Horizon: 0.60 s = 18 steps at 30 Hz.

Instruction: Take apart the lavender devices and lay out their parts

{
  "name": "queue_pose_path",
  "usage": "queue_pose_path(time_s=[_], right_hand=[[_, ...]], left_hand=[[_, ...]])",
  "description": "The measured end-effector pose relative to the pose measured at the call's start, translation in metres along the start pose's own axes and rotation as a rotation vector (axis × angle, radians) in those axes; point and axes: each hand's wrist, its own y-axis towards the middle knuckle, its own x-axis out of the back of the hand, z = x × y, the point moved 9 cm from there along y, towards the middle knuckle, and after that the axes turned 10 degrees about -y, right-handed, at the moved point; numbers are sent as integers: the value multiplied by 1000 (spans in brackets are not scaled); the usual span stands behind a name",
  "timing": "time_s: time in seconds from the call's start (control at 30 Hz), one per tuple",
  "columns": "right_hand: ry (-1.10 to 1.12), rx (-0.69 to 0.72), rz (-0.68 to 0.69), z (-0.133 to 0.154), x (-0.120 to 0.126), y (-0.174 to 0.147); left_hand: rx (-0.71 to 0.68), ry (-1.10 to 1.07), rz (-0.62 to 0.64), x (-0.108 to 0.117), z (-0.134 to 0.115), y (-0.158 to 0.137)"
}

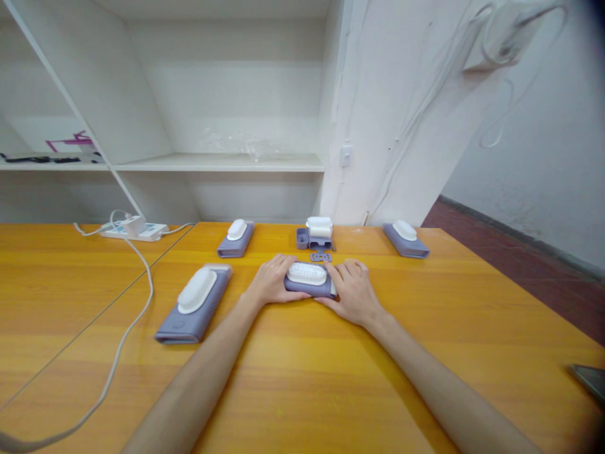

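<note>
Block (307, 290) in purple is sitting near the middle of the table (265, 391), and a white oval pad (307, 273) with a nubby top is resting on it. Both hands are clamping this block from its two ends: the left hand (276, 280) is wrapping the left end, its thumb lying along the near edge, while the right hand (350, 290) is covering the right end, its thumb pointing in along the same edge. The two thumbs are almost meeting there.

Just beyond the held block, a flat purple plate (321, 257) is lying on the table. Behind it a purple rack (320, 242) is standing, carrying white pieces (319, 227), with a small purple cup (302, 238) adjoining it on the left.

Three more purple blocks are lying around, each bearing a smooth white oval: one near left (189, 328), slanting beside the left forearm; one far left (242, 241); one far right (412, 247).

At the far left a power strip (154, 232) is lying, and a pale cable (130, 334) is curving toward the near left. Beyond the table, crumpled clear plastic (246, 145) is lying on a white shelf (212, 162). A dark object (590, 380) is showing at the right edge.
</note>
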Motion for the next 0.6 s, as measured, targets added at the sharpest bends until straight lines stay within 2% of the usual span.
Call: queue_pose_path(time_s=[0.4,0.6], right_hand=[[71,22,18,1,1,-1],[106,19,-7,-4,2,-2]], left_hand=[[18,17,19,-4,3,0],[45,-6,-14,-2,5,-1]])
